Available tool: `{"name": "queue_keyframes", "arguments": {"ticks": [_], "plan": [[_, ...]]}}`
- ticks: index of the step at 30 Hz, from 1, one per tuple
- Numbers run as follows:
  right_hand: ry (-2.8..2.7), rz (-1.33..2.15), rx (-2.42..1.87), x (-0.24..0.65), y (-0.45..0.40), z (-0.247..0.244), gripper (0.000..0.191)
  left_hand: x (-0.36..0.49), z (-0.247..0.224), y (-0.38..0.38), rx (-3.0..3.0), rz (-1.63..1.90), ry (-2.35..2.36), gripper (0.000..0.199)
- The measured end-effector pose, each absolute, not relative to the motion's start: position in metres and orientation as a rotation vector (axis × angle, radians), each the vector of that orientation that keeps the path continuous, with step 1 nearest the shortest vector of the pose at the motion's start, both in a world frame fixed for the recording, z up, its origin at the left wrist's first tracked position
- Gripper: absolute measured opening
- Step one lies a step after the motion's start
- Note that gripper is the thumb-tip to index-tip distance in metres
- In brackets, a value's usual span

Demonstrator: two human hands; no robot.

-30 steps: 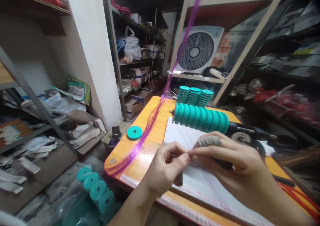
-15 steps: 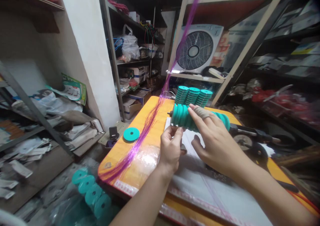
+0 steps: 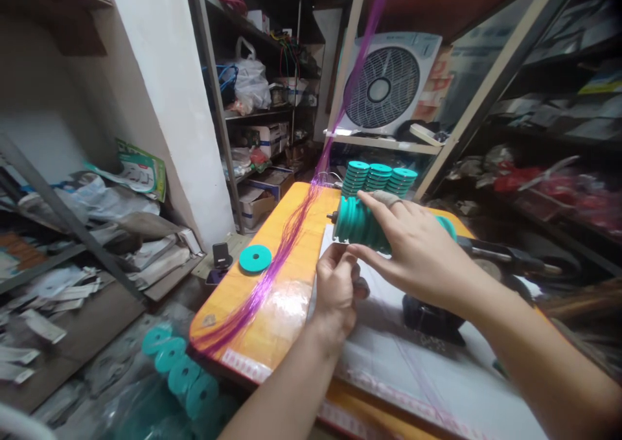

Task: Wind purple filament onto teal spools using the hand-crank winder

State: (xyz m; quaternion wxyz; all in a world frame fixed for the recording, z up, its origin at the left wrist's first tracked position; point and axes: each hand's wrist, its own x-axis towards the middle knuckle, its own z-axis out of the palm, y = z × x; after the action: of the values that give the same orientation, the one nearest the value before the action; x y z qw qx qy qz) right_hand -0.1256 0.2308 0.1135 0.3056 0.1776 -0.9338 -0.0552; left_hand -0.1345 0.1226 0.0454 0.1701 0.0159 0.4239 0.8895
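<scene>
A row of teal spools (image 3: 354, 221) sits on the horizontal shaft of a black winding device (image 3: 432, 320). My right hand (image 3: 422, 249) lies over the spools, fingers across the top and thumb below near the left fingertips. Grey wrapping covers one of its fingers. Just under the spools' left end, my left hand (image 3: 337, 291) is closed in a pinch; whatever it grips is too fine or hidden to name. A bundle of shiny purple thread (image 3: 265, 283) runs down across the table to the left. One flat teal spool (image 3: 255, 258) lies beside it.
Behind the row stand stacked teal spools (image 3: 380, 175) on the orange table (image 3: 296, 200). A box fan (image 3: 381, 83) occupies the shelf beyond. More teal spools (image 3: 184, 375) in clear plastic are at lower left. A phone stand (image 3: 222, 256) is left of the table.
My right hand has shifted left over the spools, and its thumb has come in to the left fingertips. The left hand stays pinched under the spools' end. The view has moved slightly.
</scene>
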Motion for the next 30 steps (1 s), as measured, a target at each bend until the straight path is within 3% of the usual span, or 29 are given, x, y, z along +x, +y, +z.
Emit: {"name": "queue_keyframes", "arguments": {"ticks": [6, 15, 21, 25, 30], "plan": [[-2.573, -0.175, 0.411, -0.138, 0.233, 0.119, 0.076, -0.134, 0.042, 0.121, 0.083, 2.519, 1.197, 0.039], [-2.618, -0.104, 0.383, -0.144, 0.23, 0.127, 0.061, -0.136, 0.041, 0.122, 0.118, 2.507, 1.27, 0.035], [-2.459, -0.11, 0.522, -0.127, 0.227, 0.121, 0.069, -0.115, 0.03, 0.103, 0.235, 2.447, 1.486, 0.057], [-2.334, 0.214, 0.573, -0.088, 0.211, 0.109, 0.018, -0.089, 0.029, 0.079, 0.278, 2.358, 1.907, 0.055], [-2.491, 1.02, 0.593, -0.053, 0.193, 0.103, 0.018, -0.061, 0.043, 0.064, 0.433, 2.203, 1.988, 0.053]]}}
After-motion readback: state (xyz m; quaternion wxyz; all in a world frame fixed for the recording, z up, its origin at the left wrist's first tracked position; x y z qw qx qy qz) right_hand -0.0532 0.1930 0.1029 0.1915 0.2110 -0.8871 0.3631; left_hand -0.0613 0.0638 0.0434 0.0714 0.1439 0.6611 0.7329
